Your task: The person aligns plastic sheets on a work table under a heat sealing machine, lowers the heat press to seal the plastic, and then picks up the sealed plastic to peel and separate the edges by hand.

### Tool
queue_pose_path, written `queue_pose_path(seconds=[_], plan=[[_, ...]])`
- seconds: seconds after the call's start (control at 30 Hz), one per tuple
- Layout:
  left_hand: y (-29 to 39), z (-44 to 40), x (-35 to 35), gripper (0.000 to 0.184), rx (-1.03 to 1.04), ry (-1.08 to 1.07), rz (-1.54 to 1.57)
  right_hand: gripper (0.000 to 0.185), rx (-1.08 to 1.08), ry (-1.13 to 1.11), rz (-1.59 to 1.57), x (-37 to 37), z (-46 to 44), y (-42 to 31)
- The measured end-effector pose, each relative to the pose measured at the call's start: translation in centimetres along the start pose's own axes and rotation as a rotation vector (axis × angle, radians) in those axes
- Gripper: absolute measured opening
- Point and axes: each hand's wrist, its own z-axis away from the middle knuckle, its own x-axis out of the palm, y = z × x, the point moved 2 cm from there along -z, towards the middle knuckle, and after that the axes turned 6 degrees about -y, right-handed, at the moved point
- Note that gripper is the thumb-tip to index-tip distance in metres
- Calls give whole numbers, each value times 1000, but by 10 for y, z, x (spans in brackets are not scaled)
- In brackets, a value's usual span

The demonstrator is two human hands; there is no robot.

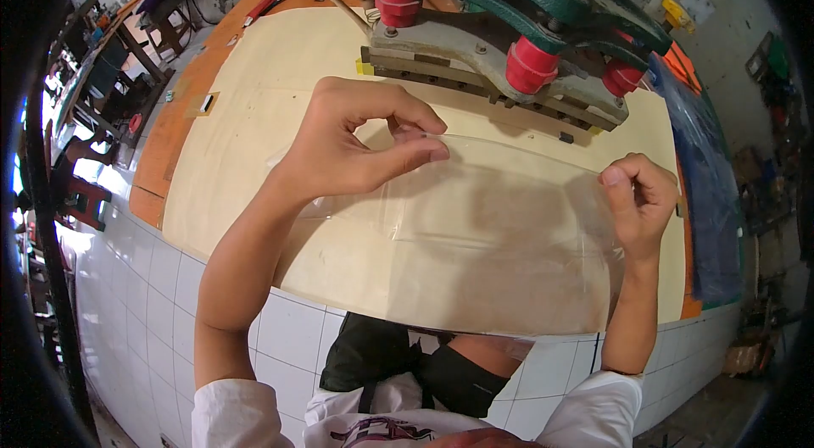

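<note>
A clear plastic sheet (500, 253), perhaps a bag, is stretched between my two hands over the pale tabletop sheet. Thumb and fingers of my left hand (352, 139) pinch its far edge toward the left. At its far right corner, my right hand (640, 198) grips the plastic with the fingers curled in. The film has fold creases, and its near side hangs past the table edge above my lap. Just beyond the hands stands a green machine (492, 3) with red mounts (532, 66) and a long metal bar (475, 88) along its lower front.
Cream-coloured sheeting (237, 134) covers the orange-brown table (157, 168). A small dark block (566, 138) lies beneath the bar. Blue plastic film (704, 202) drapes the right side. A red-handled cutter (273, 0) lies at the far left. Stools and benches stand farther left on white floor tiles.
</note>
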Motion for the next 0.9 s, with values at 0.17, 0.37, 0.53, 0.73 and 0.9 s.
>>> queue_pose_path(seconds=[0.17,0.37,0.53,0.73,0.9], plan=[[0,0,-2,18,23,35,17,19,11,9,14,-1,0,0],[1,-1,-2,17,88,48,-2,21,39,-8,8,-2,1,1],[2,-1,-3,15,124,35,-33,21,52,-14,8,-2,1,0],[1,0,-3,14,105,49,-18,20,47,-12,-14,-2,1,1],[1,0,-3,15,110,55,-41,19,42,-6,-12,-2,1,1]])
